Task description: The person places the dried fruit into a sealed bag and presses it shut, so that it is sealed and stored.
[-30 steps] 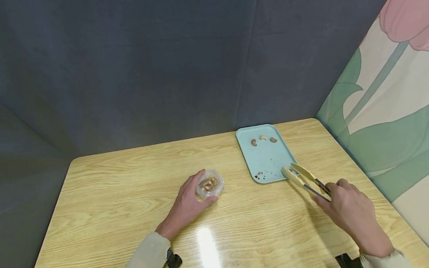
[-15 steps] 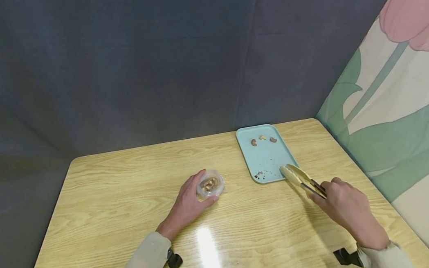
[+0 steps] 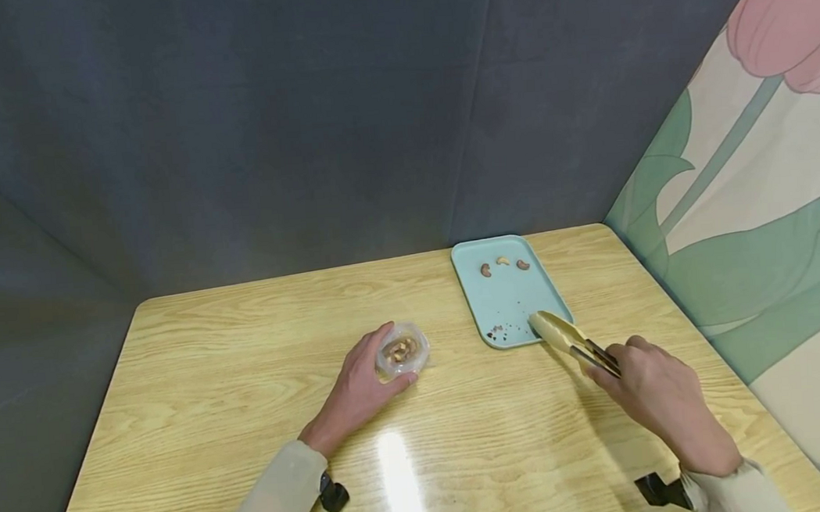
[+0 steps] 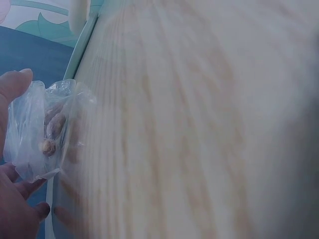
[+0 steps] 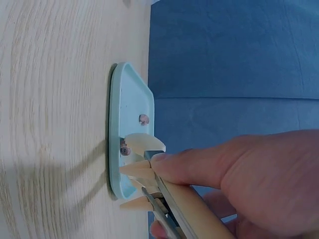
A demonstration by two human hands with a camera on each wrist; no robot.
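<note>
My left hand (image 3: 357, 384) holds a small clear plastic bag (image 3: 421, 355), thumb on one side and fingers on the other. Brown nuts (image 3: 402, 350) lie inside it; the left wrist view shows the bag's crinkled film (image 4: 30, 129). With my right hand (image 3: 661, 397) I grip a pair of tongs (image 3: 563, 331), whose pale yellow heads hang over the near right corner of a light blue tray (image 3: 514, 293). Two reddish-brown cashews (image 3: 485, 270) and a paler cashew (image 3: 503, 260) sit toward the tray's far end. Dark crumbs (image 3: 497, 331) are scattered by its near edge.
Both hands work over a light wood table (image 3: 247, 360). A dark blue cloth (image 3: 290, 138) rises behind its far edge, right beside the tray's far end. On the right stands a wall with a painted tulip (image 3: 791, 29).
My right hand has shifted slightly left, bringing the tong heads further over the tray's corner. The tong heads have drawn closer together. My left hand and the bag stay in place.
</note>
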